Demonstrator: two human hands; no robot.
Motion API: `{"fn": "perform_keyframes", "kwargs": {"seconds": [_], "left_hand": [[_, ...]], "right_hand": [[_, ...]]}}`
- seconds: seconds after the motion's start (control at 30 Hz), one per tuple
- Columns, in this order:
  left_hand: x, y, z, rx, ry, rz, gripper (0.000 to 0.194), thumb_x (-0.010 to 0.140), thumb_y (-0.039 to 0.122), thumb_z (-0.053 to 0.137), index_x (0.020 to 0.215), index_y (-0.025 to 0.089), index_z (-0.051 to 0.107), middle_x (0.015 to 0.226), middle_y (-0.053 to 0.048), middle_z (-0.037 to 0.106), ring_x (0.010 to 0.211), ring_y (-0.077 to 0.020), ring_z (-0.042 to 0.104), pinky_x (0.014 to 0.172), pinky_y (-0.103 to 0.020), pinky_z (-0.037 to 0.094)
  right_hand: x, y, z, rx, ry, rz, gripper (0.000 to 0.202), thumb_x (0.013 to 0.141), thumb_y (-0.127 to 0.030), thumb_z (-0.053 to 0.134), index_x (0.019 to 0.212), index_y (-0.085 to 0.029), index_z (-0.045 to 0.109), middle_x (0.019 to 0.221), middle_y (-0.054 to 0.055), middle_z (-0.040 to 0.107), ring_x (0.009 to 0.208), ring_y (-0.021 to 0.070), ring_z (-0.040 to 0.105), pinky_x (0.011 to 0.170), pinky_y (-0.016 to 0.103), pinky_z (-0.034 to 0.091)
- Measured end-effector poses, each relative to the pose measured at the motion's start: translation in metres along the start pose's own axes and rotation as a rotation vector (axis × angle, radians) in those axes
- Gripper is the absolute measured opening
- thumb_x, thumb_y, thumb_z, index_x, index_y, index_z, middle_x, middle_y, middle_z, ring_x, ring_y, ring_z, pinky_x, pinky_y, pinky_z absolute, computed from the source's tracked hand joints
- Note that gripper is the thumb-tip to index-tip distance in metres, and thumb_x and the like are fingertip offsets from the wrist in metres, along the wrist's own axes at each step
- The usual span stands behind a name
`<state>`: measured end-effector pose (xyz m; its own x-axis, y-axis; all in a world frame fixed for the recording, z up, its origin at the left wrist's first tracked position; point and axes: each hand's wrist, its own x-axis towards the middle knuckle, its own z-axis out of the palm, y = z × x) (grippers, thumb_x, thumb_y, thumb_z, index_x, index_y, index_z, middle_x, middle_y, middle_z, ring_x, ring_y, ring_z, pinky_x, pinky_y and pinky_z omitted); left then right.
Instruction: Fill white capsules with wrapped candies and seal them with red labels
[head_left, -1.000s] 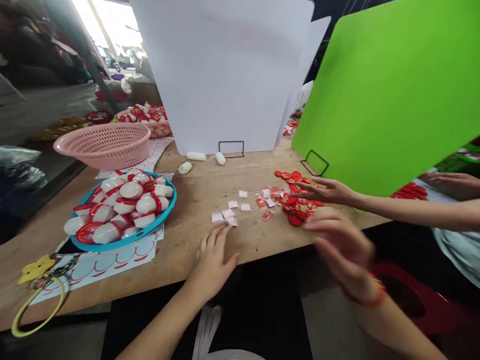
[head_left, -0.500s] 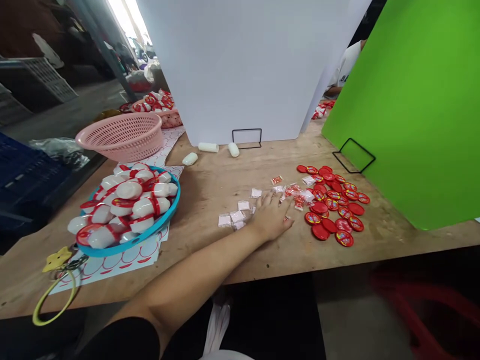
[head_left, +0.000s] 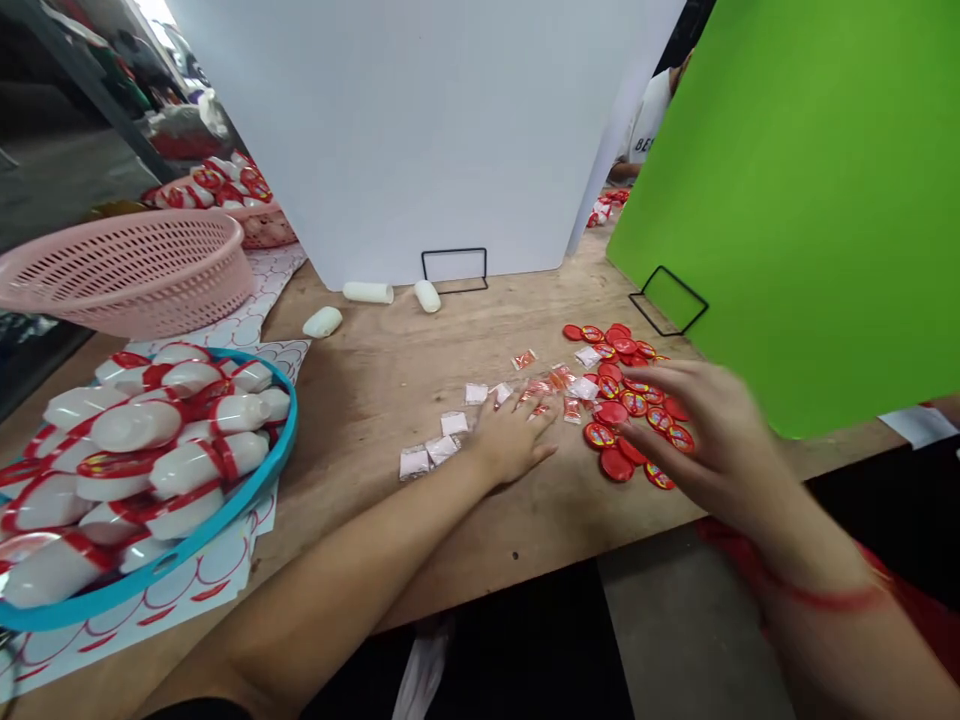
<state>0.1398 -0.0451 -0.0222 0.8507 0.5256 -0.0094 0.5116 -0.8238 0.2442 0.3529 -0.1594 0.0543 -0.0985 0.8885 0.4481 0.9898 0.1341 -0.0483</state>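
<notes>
My left hand [head_left: 511, 437] lies flat on the wooden table with fingers spread, its fingertips at a cluster of small clear packets with red contents [head_left: 551, 385]. Several small white packets [head_left: 454, 423] lie just to its left. My right hand [head_left: 705, 430], a little blurred, hovers over a pile of round red discs [head_left: 616, 463], some printed with yellow and blue. Its thumb and fingers are apart, with nothing seen between them. A red band [head_left: 832, 598] circles the right wrist. Part of the disc pile is hidden behind this hand.
A blue basket [head_left: 289, 440] of white bottle-shaped pieces with red bands stands left, near a pink basket [head_left: 150, 285]. Small white cylinders [head_left: 367, 292] lie by the white panel [head_left: 427, 130]. A green panel [head_left: 795, 200] stands right. Behind, part of another person [head_left: 651, 115] shows.
My right hand has come into view from the right, over the red discs. My left hand stays flat by the packets. The view has shifted, bringing the blue basket closer.
</notes>
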Motion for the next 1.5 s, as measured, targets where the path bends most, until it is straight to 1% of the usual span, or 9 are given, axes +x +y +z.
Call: {"fn": "perform_keyframes", "kwargs": {"seconds": [0.13,0.27,0.47,0.6,0.67,0.8,0.97,1.33,1.5], "left_hand": [[-0.025,-0.016,-0.001,0.012,0.023,-0.012,0.058,0.102,0.059,0.033,0.153,0.033,0.042,0.165,-0.007,0.036,0.153,-0.0315,0.03,0.122,-0.063,0.02],[-0.038,-0.025,-0.002,0.003,0.021,-0.014,0.059,0.103,0.059,0.028,0.155,0.034,0.039,0.164,-0.006,0.037,0.154,-0.0309,0.029,0.122,-0.063,0.02],[-0.058,-0.027,-0.013,0.029,0.103,-0.067,0.061,0.103,0.058,0.029,0.158,0.033,0.033,0.167,-0.004,0.03,0.156,-0.0319,0.022,0.124,-0.063,0.017],[-0.083,-0.027,-0.017,0.049,0.114,-0.178,0.064,0.102,0.057,0.033,0.16,0.033,0.026,0.168,-0.003,0.026,0.156,-0.0341,0.019,0.123,-0.067,0.017],[-0.097,-0.031,-0.016,0.046,0.092,-0.243,0.065,0.101,0.058,0.034,0.161,0.034,0.023,0.168,-0.002,0.025,0.157,-0.0344,0.016,0.122,-0.068,0.018],[-0.116,-0.042,-0.018,0.029,0.036,-0.349,0.067,0.101,0.06,0.033,0.161,0.034,0.024,0.17,-0.001,0.019,0.158,-0.0343,0.012,0.123,-0.066,0.015],[-0.122,-0.06,-0.027,-0.041,0.003,-0.463,0.066,0.101,0.06,0.034,0.161,0.034,0.025,0.17,-0.004,0.018,0.158,-0.0353,0.01,0.122,-0.065,0.018],[-0.13,-0.08,-0.015,-0.18,0.166,-0.431,0.061,0.102,0.053,0.035,0.158,0.029,0.033,0.167,-0.007,0.031,0.157,-0.0315,0.018,0.124,-0.06,0.02],[-0.134,-0.081,-0.01,-0.123,0.123,-0.358,0.059,0.101,0.051,0.04,0.156,0.031,0.038,0.165,-0.008,0.034,0.156,-0.0335,0.019,0.123,-0.062,0.017]], "right_hand": [[0.012,0.007,0.052,-0.222,-0.295,0.174,0.037,0.096,-0.044,0.058,0.126,-0.024,0.067,0.142,0.015,0.059,0.131,0.0409,0.048,0.101,0.068,0.037],[0.024,0.004,0.081,-0.196,-0.299,0.23,0.024,0.097,-0.037,0.056,0.111,-0.027,0.073,0.137,0.009,0.065,0.129,0.0351,0.049,0.108,0.067,0.025],[0.042,-0.028,0.077,-0.045,-0.244,0.252,0.025,0.099,-0.029,0.051,0.093,-0.024,0.075,0.101,0.007,0.077,0.104,0.0276,0.062,0.109,0.056,0.025],[0.048,-0.043,0.08,0.194,-0.373,0.09,0.021,0.095,-0.039,0.059,0.105,-0.027,0.073,0.112,0.006,0.076,0.11,0.0265,0.062,0.107,0.051,0.028],[0.056,-0.034,0.082,0.172,-0.347,0.108,0.028,0.095,-0.042,0.058,0.116,-0.029,0.071,0.123,0.006,0.073,0.117,0.0275,0.06,0.107,0.05,0.029],[0.079,0.01,0.088,-0.144,-0.29,0.448,0.038,0.094,-0.035,0.052,0.129,-0.025,0.066,0.131,0.012,0.069,0.12,0.0307,0.06,0.095,0.045,0.039],[0.096,0.044,0.1,-0.206,-0.393,0.428,0.028,0.09,-0.023,0.051,0.094,-0.015,0.077,0.097,0.018,0.077,0.1,0.0308,0.068,0.09,0.042,0.04],[0.08,0.024,0.087,0.282,-0.374,0.299,0.036,0.093,-0.028,0.055,0.127,-0.018,0.066,0.116,0.009,0.075,0.096,0.0166,0.069,0.082,0.027,0.05],[0.064,0.022,0.06,-0.118,-0.413,0.37,0.023,0.088,-0.037,0.063,0.1,-0.022,0.078,0.11,0.01,0.072,0.106,0.0289,0.061,0.09,0.042,0.043]]}}
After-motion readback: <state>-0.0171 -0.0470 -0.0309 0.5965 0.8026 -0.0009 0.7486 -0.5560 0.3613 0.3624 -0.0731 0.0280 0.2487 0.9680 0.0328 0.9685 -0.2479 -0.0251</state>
